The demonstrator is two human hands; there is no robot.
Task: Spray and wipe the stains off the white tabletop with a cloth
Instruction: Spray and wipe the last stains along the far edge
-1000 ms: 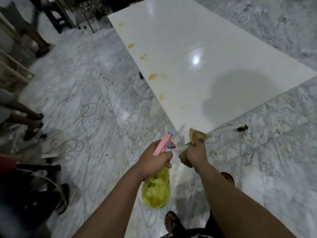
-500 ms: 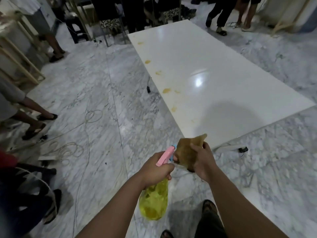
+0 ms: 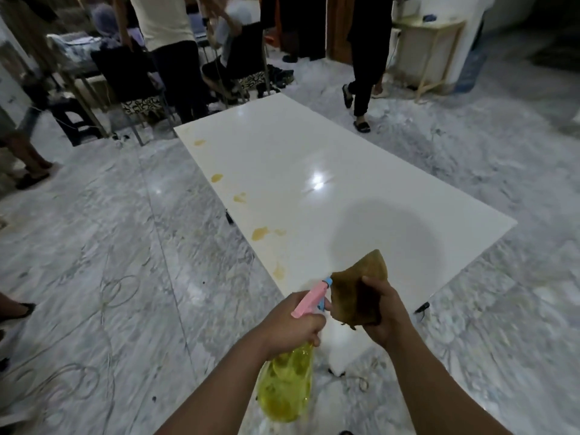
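- low in the frame, the left hand [image 3: 290,321] curls round the neck of a yellow spray bottle [image 3: 287,384]; its long axis runs from lower centre up and right, and the pink-and-blue spray head [image 3: 312,298] points toward the counter's near corner.
- just right of it, the right hand [image 3: 384,312] grips a bunched brown cloth [image 3: 357,293], one corner sticking up over the counter's near edge; the cloth sits right by the nozzle.
- the white glossy counter [image 3: 392,196] stretches from lower centre to upper left, with a lamp glare and a round shadow on it.
- yellow-brown stains [image 3: 260,233] run in a row along its left edge.
- grey marbled floor [image 3: 94,230] surrounds it, with cable loops [image 3: 119,290] at left.
- at the top stand people's legs, chairs [image 3: 131,76] and a pale side table [image 3: 433,48].
- compared with half a second ago, the view has tilted up, showing more of the room; the hands keep their grips.
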